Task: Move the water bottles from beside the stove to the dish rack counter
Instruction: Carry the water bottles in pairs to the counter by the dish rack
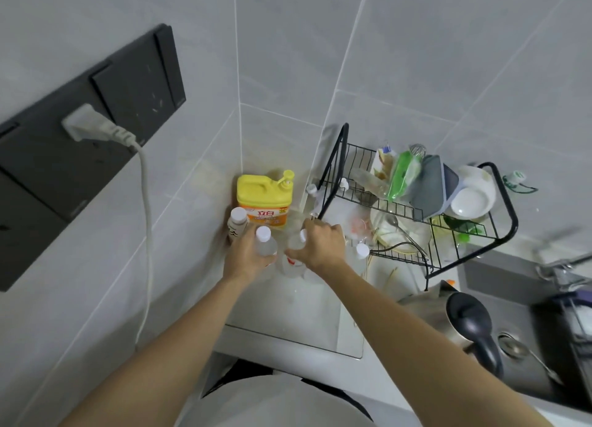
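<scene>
Clear plastic bottles [266, 245], light and slick we are judging, are standing on the tabletop [307, 301] beside the rack [416, 215], and we are gripping one in each of our hands, left [246, 253] and right [320, 244], around the shoulders below the caps.
</scene>
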A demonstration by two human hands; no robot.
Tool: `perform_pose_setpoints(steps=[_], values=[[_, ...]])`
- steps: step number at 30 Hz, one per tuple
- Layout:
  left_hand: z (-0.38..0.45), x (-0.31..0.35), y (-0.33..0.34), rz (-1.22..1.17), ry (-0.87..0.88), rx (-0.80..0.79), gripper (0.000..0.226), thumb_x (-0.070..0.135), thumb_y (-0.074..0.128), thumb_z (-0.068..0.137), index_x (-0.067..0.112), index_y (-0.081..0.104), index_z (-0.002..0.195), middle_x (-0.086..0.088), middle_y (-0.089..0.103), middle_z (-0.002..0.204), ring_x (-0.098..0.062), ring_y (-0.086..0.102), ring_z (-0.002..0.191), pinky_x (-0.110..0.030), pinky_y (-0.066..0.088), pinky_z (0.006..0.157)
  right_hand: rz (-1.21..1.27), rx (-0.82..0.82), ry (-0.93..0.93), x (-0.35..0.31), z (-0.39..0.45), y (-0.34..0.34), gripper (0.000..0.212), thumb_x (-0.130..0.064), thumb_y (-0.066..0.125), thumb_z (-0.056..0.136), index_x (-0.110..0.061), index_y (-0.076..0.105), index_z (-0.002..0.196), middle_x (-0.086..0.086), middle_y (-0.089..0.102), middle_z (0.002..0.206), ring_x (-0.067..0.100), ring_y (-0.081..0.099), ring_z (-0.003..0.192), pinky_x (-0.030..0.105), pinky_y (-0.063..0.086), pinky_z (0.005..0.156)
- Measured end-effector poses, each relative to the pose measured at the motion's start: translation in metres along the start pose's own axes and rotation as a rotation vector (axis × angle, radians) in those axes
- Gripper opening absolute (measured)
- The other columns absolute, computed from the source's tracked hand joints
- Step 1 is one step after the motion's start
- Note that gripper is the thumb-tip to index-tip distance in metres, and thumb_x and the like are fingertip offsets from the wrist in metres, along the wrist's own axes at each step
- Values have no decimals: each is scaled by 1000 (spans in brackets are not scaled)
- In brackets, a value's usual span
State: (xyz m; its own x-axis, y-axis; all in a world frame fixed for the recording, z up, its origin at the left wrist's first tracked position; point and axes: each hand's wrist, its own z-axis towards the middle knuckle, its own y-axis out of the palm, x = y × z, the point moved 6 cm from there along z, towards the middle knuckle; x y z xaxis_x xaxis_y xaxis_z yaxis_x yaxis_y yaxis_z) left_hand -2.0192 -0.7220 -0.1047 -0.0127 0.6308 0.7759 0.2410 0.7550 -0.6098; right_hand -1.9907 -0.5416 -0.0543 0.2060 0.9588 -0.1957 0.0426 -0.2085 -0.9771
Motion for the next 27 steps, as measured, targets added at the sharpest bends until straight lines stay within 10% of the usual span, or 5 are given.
perform_pose_setpoints(steps=[13, 27], values=[[15, 14, -11, 160, 34, -120, 68, 55, 84, 60, 21, 57, 112, -8, 50, 127, -30, 55, 116, -45, 52, 95, -76, -110, -160, 1, 9, -8, 60, -65, 68, 86, -21, 62, 126, 6, 60, 128, 29, 53, 124, 45, 42, 102], [8, 35, -22, 445, 42, -88, 35, 59, 65, 88, 29, 63, 105, -2, 68, 111, -30, 64, 103, -34, 44, 74, -209, -133, -317, 3, -1, -22, 37, -56, 52, 100, -19, 49, 92, 10, 72, 97, 34, 65, 95, 42, 40, 97]])
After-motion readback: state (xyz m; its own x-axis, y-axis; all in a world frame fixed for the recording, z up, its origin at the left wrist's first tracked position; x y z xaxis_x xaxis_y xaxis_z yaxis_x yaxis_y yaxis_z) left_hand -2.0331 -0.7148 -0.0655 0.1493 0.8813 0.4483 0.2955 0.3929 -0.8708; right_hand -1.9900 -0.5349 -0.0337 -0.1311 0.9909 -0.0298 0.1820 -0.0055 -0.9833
